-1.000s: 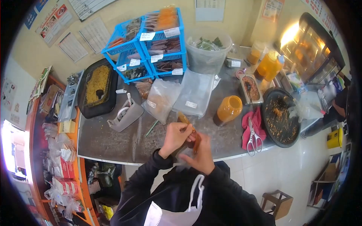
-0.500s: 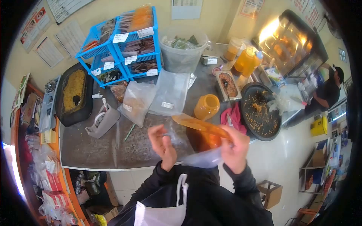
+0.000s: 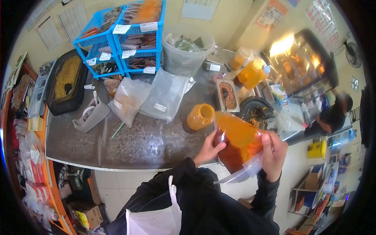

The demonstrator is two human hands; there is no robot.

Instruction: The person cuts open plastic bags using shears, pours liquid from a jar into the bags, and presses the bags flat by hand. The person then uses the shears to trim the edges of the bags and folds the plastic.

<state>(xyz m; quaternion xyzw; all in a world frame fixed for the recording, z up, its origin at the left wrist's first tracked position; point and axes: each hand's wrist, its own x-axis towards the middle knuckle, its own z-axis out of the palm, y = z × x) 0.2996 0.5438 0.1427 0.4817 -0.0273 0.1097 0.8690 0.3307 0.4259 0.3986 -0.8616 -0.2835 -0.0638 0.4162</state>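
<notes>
A clear plastic bag of orange-red liquid [image 3: 241, 141] hangs between my two hands at the table's front edge. My left hand [image 3: 209, 149] touches the bag's left side, its thumb in front and the other fingers partly behind the plastic. On the right edge, my right hand [image 3: 274, 152] pinches the bag between thumb and fingers. Just left of and behind the bag stands an open jar [image 3: 199, 117] of orange contents. A metal tray of reddish food [image 3: 228, 96] and a black bowl with crumbs [image 3: 256, 113] are behind it.
Blue stacked baskets [image 3: 137, 39] and a large bucket [image 3: 186, 49] stand at the back. Plastic bags [image 3: 164, 96], a tape dispenser [image 3: 92, 117] and a black tray of yellow food [image 3: 66, 80] lie leftward. A person [image 3: 335, 113] stands at far right, beyond a lit glass cabinet [image 3: 301, 62].
The bag has swung upright and spread out, moving right with my right hand. My left hand has moved right from free air to the bag. The view has shifted.
</notes>
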